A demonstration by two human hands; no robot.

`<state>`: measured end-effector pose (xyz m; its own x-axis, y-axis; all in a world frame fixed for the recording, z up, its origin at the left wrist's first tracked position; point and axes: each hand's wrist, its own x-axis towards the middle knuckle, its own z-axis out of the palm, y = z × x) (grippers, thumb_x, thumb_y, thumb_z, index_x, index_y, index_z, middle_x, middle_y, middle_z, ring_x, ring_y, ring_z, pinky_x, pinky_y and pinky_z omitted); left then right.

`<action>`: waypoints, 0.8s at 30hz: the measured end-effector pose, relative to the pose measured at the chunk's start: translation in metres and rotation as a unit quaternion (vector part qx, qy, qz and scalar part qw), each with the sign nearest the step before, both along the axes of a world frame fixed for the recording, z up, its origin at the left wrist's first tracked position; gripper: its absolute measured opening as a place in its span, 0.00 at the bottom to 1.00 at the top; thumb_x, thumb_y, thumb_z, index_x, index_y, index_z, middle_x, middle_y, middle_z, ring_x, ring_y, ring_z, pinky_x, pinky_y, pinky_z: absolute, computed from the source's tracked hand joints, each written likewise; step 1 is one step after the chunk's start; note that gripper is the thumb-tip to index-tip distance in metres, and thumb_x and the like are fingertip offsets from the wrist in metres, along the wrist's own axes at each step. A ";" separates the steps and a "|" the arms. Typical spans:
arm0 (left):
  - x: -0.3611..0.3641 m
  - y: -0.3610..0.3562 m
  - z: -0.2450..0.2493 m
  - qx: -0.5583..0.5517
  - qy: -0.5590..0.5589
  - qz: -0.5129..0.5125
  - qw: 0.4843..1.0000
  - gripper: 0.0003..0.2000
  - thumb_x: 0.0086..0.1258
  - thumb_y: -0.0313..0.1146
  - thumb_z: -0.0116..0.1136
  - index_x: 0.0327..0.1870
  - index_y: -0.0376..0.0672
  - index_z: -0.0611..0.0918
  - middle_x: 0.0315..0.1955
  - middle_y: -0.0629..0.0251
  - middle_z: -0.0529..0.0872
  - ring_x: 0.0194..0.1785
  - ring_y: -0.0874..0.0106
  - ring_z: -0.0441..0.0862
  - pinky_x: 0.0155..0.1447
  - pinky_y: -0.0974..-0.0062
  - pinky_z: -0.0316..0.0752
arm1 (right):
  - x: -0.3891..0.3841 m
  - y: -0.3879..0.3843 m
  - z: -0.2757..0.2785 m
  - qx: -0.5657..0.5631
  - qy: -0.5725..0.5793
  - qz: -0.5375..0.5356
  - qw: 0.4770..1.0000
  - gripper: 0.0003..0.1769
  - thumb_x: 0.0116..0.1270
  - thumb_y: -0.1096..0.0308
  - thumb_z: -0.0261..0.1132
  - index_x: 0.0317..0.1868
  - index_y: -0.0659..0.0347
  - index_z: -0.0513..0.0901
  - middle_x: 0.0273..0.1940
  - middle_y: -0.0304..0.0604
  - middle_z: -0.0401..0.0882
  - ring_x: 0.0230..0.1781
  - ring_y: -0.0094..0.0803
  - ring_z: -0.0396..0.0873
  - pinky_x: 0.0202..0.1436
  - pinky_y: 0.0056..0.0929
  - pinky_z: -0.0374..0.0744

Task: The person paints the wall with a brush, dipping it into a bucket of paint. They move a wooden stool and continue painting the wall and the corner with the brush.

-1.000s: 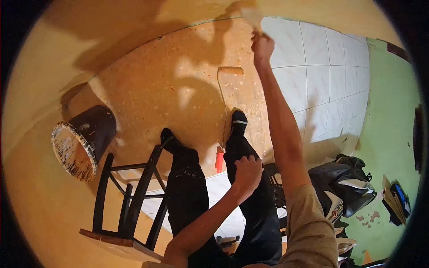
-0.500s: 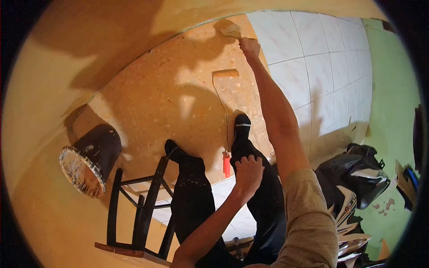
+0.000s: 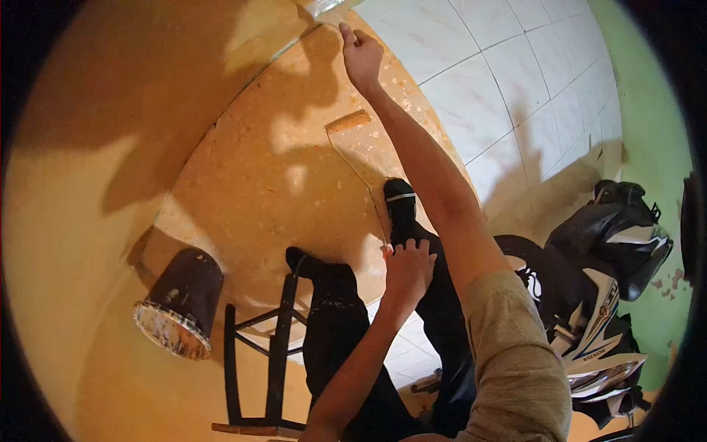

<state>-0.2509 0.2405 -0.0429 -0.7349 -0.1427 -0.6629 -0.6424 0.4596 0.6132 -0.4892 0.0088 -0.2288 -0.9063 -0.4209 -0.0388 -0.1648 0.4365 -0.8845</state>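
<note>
At the top edge, my right hand (image 3: 362, 59) is closed around a flat, pale tool that looks like a wide paintbrush (image 3: 324, 9). Its head is by the foot of the yellow wall, partly cut off by the frame's edge. My left hand (image 3: 409, 269) rests on my right knee with fingers spread, holding nothing. Below my right arm, a paint roller (image 3: 348, 121) lies on the floor, its thin wire frame running back toward my right foot. My left hand and leg hide most of its red handle.
A dark, paint-crusted bucket (image 3: 184, 287) stands at left near the yellow wall (image 3: 88, 243). Beside my left leg is a dark stool (image 3: 276, 368). White tiles (image 3: 508, 81) border the paint-spotted floor (image 3: 250, 169). A motorcycle (image 3: 596, 295) stands at right before a green wall (image 3: 648, 125).
My right hand has moved up and left with the paintbrush, from the floor to the wall's foot. The view has shifted somewhat. My left hand stays on my knee.
</note>
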 end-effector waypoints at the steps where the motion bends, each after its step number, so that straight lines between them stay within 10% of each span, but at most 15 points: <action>1: -0.001 -0.004 0.000 -0.001 -0.002 -0.009 1.000 0.15 0.72 0.42 0.58 0.49 0.41 0.81 0.42 0.52 0.83 0.48 0.56 0.83 0.50 0.54 0.77 | -0.003 0.008 -0.021 0.066 0.024 -0.003 0.998 0.27 0.69 0.48 0.65 0.26 0.67 0.82 0.23 0.52 0.80 0.24 0.43 0.74 0.34 0.41 0.73; 7: -0.002 -0.008 -0.008 0.031 0.013 -0.020 0.999 0.15 0.73 0.44 0.57 0.50 0.41 0.81 0.43 0.54 0.83 0.48 0.55 0.83 0.51 0.55 0.78 | -0.022 0.029 -0.045 0.242 0.023 0.000 0.970 0.35 0.62 0.37 0.65 0.30 0.68 0.87 0.20 0.54 0.80 0.26 0.51 0.81 0.39 0.46 0.79; 10: -0.007 -0.008 -0.010 -0.013 -0.006 -0.035 0.999 0.16 0.73 0.44 0.57 0.50 0.40 0.80 0.42 0.53 0.83 0.47 0.55 0.84 0.49 0.55 0.79 | -0.014 0.020 -0.007 0.017 0.048 -0.042 0.998 0.37 0.61 0.36 0.68 0.25 0.72 0.84 0.13 0.48 0.72 0.18 0.38 0.74 0.32 0.41 0.75; 17: -0.017 -0.023 -0.018 0.025 -0.003 -0.045 0.999 0.16 0.74 0.43 0.55 0.52 0.40 0.79 0.42 0.53 0.82 0.47 0.55 0.83 0.46 0.56 0.79 | -0.025 0.027 -0.044 0.062 0.004 -0.044 0.997 0.36 0.64 0.37 0.67 0.21 0.69 0.81 0.11 0.48 0.69 0.15 0.42 0.70 0.30 0.42 0.75; 19: -0.014 -0.024 -0.021 0.028 0.011 -0.033 0.999 0.16 0.74 0.44 0.55 0.52 0.40 0.79 0.42 0.53 0.82 0.47 0.55 0.83 0.46 0.56 0.79 | -0.030 0.018 -0.058 0.130 0.006 -0.051 0.990 0.30 0.62 0.42 0.68 0.28 0.68 0.85 0.26 0.60 0.82 0.38 0.57 0.81 0.46 0.47 0.79; 24: -0.019 -0.031 -0.017 0.009 0.048 -0.018 0.999 0.14 0.74 0.40 0.54 0.50 0.40 0.79 0.41 0.53 0.82 0.47 0.55 0.83 0.45 0.57 0.79 | -0.033 0.014 -0.075 0.200 0.038 -0.032 0.979 0.34 0.63 0.39 0.66 0.21 0.68 0.82 0.21 0.59 0.80 0.30 0.55 0.83 0.39 0.50 0.79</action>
